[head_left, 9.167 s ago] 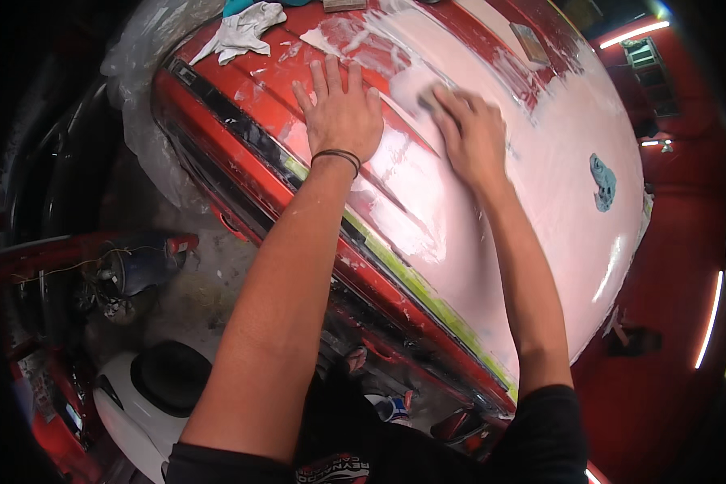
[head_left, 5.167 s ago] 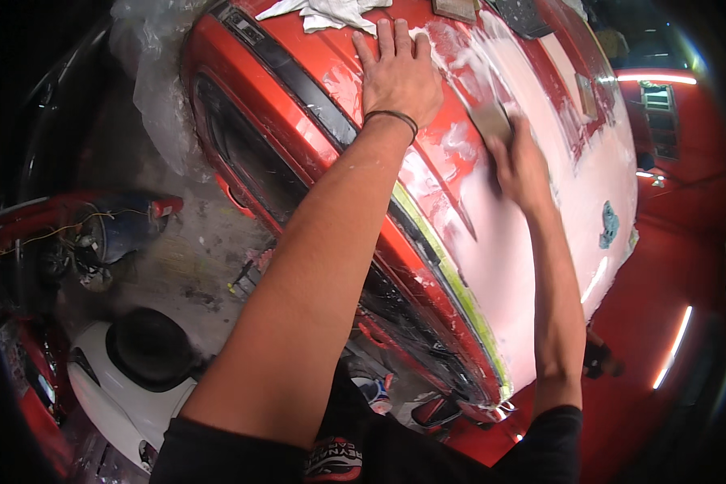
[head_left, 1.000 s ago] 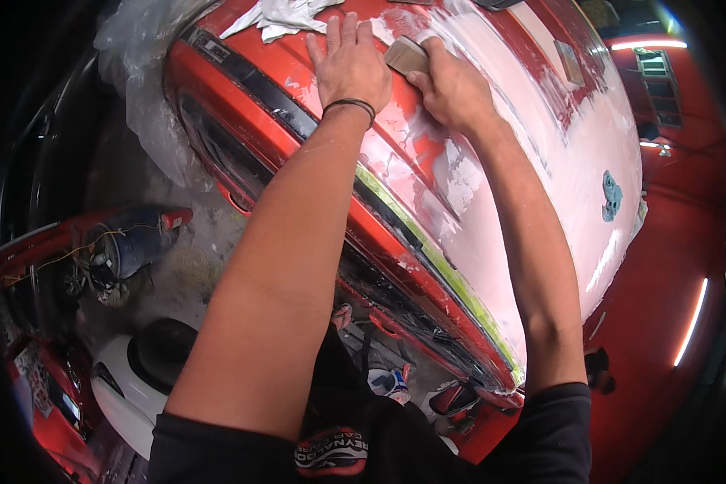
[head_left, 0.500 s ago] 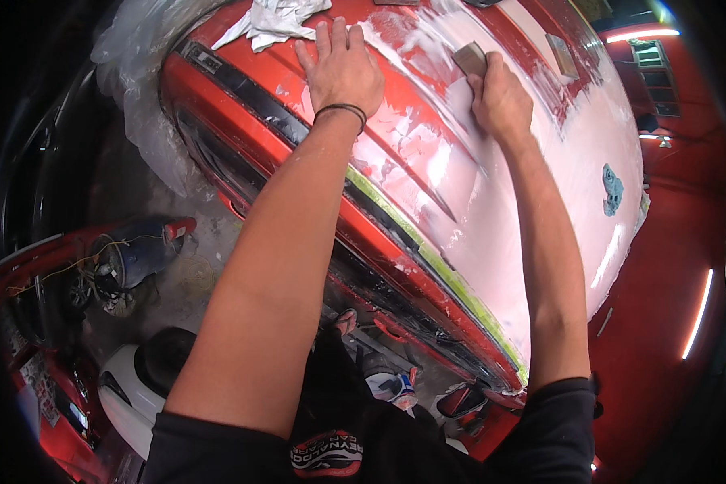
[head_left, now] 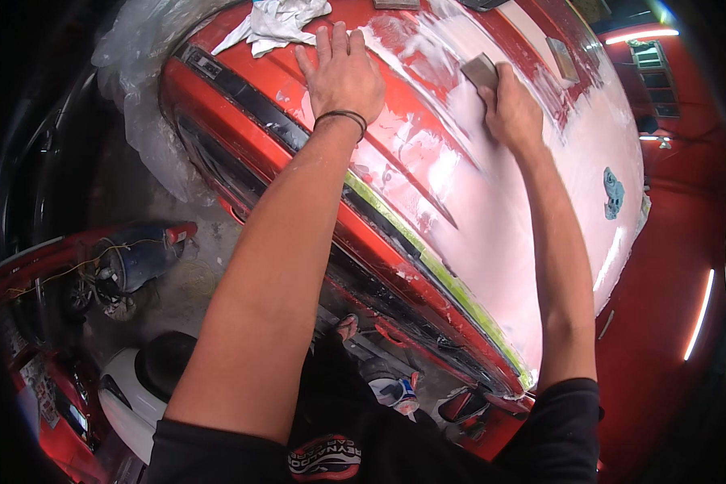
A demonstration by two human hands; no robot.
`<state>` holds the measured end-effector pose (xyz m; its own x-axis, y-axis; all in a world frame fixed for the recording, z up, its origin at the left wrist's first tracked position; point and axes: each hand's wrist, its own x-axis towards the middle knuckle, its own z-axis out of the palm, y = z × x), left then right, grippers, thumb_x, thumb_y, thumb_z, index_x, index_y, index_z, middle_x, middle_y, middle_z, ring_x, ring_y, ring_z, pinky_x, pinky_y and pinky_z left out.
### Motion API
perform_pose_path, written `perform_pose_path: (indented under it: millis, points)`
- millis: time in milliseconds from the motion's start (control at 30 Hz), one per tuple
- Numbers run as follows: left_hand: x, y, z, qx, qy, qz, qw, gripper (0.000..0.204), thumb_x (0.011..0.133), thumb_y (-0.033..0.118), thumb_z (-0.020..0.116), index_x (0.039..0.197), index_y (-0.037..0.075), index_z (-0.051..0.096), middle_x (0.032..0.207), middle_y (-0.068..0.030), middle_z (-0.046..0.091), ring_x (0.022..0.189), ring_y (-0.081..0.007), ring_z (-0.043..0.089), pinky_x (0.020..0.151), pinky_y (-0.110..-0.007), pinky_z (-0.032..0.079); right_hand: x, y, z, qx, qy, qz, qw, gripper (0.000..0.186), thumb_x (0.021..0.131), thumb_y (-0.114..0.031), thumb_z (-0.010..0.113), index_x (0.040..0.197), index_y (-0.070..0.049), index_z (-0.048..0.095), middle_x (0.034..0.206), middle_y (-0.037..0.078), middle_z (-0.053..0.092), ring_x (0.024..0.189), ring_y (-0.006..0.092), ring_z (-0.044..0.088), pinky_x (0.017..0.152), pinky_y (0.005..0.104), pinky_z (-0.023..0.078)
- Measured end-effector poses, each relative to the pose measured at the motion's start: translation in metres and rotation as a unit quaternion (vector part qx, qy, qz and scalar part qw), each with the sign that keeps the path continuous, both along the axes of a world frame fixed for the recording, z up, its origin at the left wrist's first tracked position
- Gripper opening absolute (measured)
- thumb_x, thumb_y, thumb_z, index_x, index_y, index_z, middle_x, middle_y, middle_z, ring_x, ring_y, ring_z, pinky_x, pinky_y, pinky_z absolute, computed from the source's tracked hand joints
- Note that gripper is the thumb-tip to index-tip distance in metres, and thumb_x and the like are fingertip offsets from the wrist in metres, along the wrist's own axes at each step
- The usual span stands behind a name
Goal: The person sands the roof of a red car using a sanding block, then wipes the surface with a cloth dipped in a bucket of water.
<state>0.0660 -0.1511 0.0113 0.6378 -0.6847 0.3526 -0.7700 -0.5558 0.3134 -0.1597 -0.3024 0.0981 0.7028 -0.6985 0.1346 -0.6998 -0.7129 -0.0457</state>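
Observation:
My left hand (head_left: 345, 83) lies flat on the red car roof (head_left: 254, 73), fingers spread, holding nothing. Its fingertips are close to a crumpled white cloth (head_left: 281, 26). Over to the right, my right hand (head_left: 515, 111) grips a small grey-brown sanding block (head_left: 480, 71) by its near end. The block rests on the roof where pale pink filler (head_left: 492, 250) meets patchy red paint. White smears and dust surround both hands. Beyond the right hand lies a second grey block (head_left: 563, 60).
Yellow-green masking tape (head_left: 419, 252) runs along the roof's near edge. A blue-grey lump (head_left: 613, 194) sits on the filler at right. Clear plastic sheeting (head_left: 141, 97) hangs at the far left. Below left are a blue drum (head_left: 141, 262) and a white rounded object (head_left: 129, 387).
My right hand and the sanding block have slid a little to the right and nearer me across the roof. The left hand stays flat in nearly the same place.

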Motion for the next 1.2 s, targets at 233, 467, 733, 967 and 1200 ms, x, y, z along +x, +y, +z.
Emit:
perform_pose_path:
  millis: [233, 467, 733, 967, 1200]
  points:
    - [0.014, 0.013, -0.009, 0.022, -0.031, 0.014, 0.999, 0.055, 0.114, 0.030, 0.047, 0.165, 0.012, 0.055, 0.180, -0.0119, 0.043, 0.170, -0.0341, 0.033, 0.138, -0.070, 0.018, -0.099, 0.047, -0.018, 0.051, -0.042, 0.005, 0.998, 0.037, 0.110, -0.025, 0.070, 0.140, -0.008, 0.057, 0.119, 0.022, 0.076, 0.112, 0.0449, 0.072, 0.092, 0.0573, 0.056]
    - [0.008, 0.000, -0.009, 0.003, -0.033, 0.006, 0.999, 0.056, 0.114, 0.032, 0.048, 0.165, 0.013, 0.056, 0.180, -0.0112, 0.044, 0.171, -0.0337, 0.032, 0.137, -0.070, 0.019, -0.078, 0.030, 0.002, 0.040, -0.024, -0.021, 0.999, 0.034, 0.109, -0.023, 0.072, 0.134, -0.007, 0.057, 0.119, 0.021, 0.076, 0.113, 0.0443, 0.072, 0.092, 0.0578, 0.056]
    - [0.025, 0.006, -0.014, 0.032, -0.039, 0.008, 0.999, 0.053, 0.114, 0.032, 0.049, 0.163, 0.015, 0.057, 0.180, -0.0087, 0.046, 0.169, -0.0331, 0.036, 0.135, -0.071, 0.022, -0.108, 0.079, -0.009, 0.068, -0.052, -0.063, 0.994, 0.037, 0.107, -0.024, 0.073, 0.136, -0.007, 0.058, 0.124, 0.020, 0.075, 0.112, 0.0433, 0.072, 0.094, 0.0582, 0.058]
    - [0.001, -0.008, -0.025, -0.004, -0.022, -0.025, 0.999, 0.051, 0.113, 0.037, 0.052, 0.158, 0.016, 0.063, 0.176, -0.0115, 0.048, 0.167, -0.0337, 0.037, 0.133, -0.075, 0.021, -0.229, 0.182, -0.003, 0.148, -0.095, -0.283, 0.943, 0.044, 0.106, -0.023, 0.075, 0.141, -0.004, 0.057, 0.122, 0.028, 0.074, 0.108, 0.0481, 0.074, 0.092, 0.0573, 0.058]
    - [0.044, 0.033, -0.012, 0.004, -0.018, -0.182, 0.983, 0.056, 0.112, 0.043, 0.057, 0.161, 0.017, 0.061, 0.178, -0.0127, 0.046, 0.170, -0.0356, 0.032, 0.136, -0.071, 0.017, -0.227, 0.283, -0.007, 0.273, -0.399, -0.399, 0.779, 0.077, 0.102, -0.031, 0.087, 0.157, -0.003, 0.041, 0.119, 0.025, 0.073, 0.104, 0.0340, 0.077, 0.086, 0.0457, 0.063]
